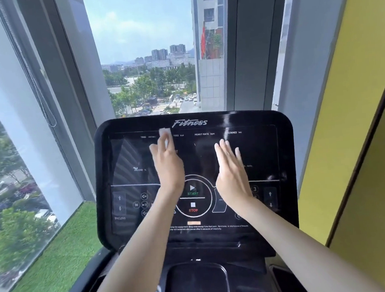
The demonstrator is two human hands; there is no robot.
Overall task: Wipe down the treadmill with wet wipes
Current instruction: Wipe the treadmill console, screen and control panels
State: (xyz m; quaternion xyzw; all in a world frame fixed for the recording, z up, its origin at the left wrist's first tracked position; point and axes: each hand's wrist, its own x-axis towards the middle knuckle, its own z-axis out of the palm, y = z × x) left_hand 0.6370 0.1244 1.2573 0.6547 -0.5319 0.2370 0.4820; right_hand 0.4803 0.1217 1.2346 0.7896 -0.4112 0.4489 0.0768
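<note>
The treadmill's black glossy console (264,140) fills the middle of the head view, with START and STOP marks at its centre. My left hand (167,163) lies on the upper left of the screen, its straight fingers pressing a small white wet wipe (165,134) against the glass just below the Fitness logo. My right hand (230,168) lies flat on the right half of the screen with fingers straight and slightly spread, holding nothing.
A black tray (196,284) sits below the console. Tall windows (144,58) stand right behind it. A strip of green artificial turf (49,265) runs along the left window. A yellow wall (344,112) is close on the right.
</note>
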